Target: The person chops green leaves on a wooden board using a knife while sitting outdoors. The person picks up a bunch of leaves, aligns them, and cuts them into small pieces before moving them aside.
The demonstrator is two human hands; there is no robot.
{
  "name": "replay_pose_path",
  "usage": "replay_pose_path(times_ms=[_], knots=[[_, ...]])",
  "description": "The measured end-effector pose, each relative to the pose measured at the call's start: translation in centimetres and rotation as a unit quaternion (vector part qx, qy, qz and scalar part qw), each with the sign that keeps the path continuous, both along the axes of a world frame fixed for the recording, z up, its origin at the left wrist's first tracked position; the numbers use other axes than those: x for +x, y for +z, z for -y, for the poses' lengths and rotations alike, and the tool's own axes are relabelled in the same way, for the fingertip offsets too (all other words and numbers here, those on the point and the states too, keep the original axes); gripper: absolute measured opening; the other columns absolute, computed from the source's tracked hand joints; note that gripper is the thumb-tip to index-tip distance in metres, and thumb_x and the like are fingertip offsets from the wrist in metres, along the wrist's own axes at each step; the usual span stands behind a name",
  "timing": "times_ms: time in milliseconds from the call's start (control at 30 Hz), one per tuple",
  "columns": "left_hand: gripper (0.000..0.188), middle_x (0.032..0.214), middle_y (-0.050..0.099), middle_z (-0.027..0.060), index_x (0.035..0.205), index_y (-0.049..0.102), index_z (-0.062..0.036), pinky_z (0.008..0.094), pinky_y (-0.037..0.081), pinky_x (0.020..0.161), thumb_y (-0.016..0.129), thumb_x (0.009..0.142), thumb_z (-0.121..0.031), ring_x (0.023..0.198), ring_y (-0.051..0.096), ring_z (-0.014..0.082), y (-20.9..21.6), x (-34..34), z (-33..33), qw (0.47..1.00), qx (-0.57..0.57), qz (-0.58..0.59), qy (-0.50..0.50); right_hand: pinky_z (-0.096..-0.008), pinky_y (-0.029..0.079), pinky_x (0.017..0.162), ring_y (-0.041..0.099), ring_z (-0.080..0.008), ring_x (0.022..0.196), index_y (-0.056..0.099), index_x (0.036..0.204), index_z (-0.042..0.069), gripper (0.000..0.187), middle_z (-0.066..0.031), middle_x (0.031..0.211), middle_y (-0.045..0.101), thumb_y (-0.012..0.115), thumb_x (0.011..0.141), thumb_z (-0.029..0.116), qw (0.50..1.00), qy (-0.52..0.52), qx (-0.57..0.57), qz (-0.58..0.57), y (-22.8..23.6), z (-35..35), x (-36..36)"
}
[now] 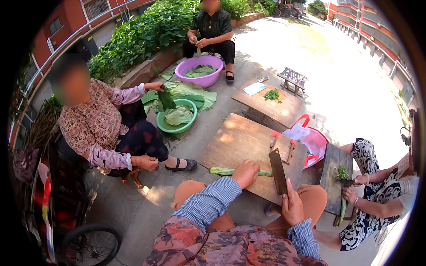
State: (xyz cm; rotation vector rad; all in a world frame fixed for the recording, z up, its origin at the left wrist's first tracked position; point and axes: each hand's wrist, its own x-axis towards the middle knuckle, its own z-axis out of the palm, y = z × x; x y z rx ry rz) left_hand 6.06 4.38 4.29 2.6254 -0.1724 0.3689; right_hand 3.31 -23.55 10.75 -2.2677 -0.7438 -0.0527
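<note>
My left hand [246,174] is closed over a long rolled bundle of green leaves [222,171], pressing it onto the near part of a large wooden board [242,139]. One end of the roll sticks out left of the hand, and a shorter length shows on its right. In my right hand [293,206] is a cleaver [278,172], gripped by its handle. Its broad dark blade stands tilted up over the board's right part, just past the roll's right end. Two narrow wooden pieces with red ends [290,152] lie beyond the blade.
On the left, a person [93,115] holds a dark leaf above a green basin [176,128]. Another sits behind a purple basin [199,80]. At right, a co-worker cuts greens on a narrow board [333,177]. A second board [262,106] bears chopped greens; a pink-and-white bag [310,139] stands nearby.
</note>
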Motion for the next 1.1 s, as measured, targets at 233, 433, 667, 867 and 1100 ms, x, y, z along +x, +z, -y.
replay_pose_path(times_ms=[233, 433, 667, 867, 1100], knots=[[0.020, 0.101, 0.065, 0.0082, 0.104, 0.068, -0.0117, 0.0456, 0.052, 0.093, 0.074, 0.086, -0.013, 0.105, 0.062, 0.0316, 0.06, 0.04, -0.03, 1.000, 0.001, -0.001, 0.002, -0.0442, 0.054, 0.082, 0.065, -0.0378, 0.089, 0.037, 0.163, 0.009, 0.066, -0.0194, 0.099, 0.063, 0.057, 0.101, 0.002, 1.000, -0.008, -0.016, -0.016, 0.44, 0.12, -0.28], [0.020, 0.101, 0.065, 0.0078, 0.104, 0.067, -0.0120, 0.0452, 0.052, 0.093, 0.075, 0.085, -0.014, 0.104, 0.062, 0.0313, -0.20, 0.11, 0.01, 1.000, -0.002, 0.011, 0.000, -0.0454, 0.054, 0.081, 0.065, -0.0391, 0.090, 0.034, 0.164, 0.010, 0.068, -0.0201, 0.099, 0.062, 0.057, 0.101, 0.002, 1.000, -0.002, -0.013, -0.017, 0.17, 0.16, -0.19], [0.021, 0.100, 0.065, 0.0078, 0.103, 0.067, -0.0124, 0.0454, 0.052, 0.092, 0.076, 0.085, -0.014, 0.103, 0.062, 0.0315, -0.32, 0.19, -0.01, 1.000, 0.001, 0.015, -0.001, -0.0461, 0.054, 0.081, 0.065, -0.0395, 0.089, 0.035, 0.164, 0.008, 0.067, -0.0204, 0.098, 0.061, 0.057, 0.101, 0.003, 1.000, 0.001, -0.008, -0.015, 0.19, 0.00, -0.14], [0.020, 0.100, 0.065, 0.0082, 0.103, 0.067, -0.0121, 0.0457, 0.053, 0.091, 0.075, 0.085, -0.014, 0.103, 0.062, 0.0319, -0.12, 0.20, -0.03, 1.000, 0.006, 0.014, -0.001, -0.0462, 0.054, 0.082, 0.065, -0.0399, 0.091, 0.035, 0.164, 0.007, 0.067, -0.0209, 0.100, 0.062, 0.057, 0.101, 0.003, 1.000, -0.003, -0.016, -0.012, 0.07, 0.01, -0.22], [0.019, 0.100, 0.065, 0.0089, 0.104, 0.067, -0.0110, 0.0457, 0.052, 0.092, 0.074, 0.087, -0.014, 0.104, 0.061, 0.0326, 0.25, 0.08, -0.07, 1.000, 0.002, -0.006, -0.002, -0.0459, 0.054, 0.083, 0.065, -0.0402, 0.092, 0.034, 0.164, 0.007, 0.067, -0.0215, 0.101, 0.062, 0.057, 0.101, 0.003, 0.999, -0.003, -0.024, -0.021, 0.31, 0.08, -0.20]])
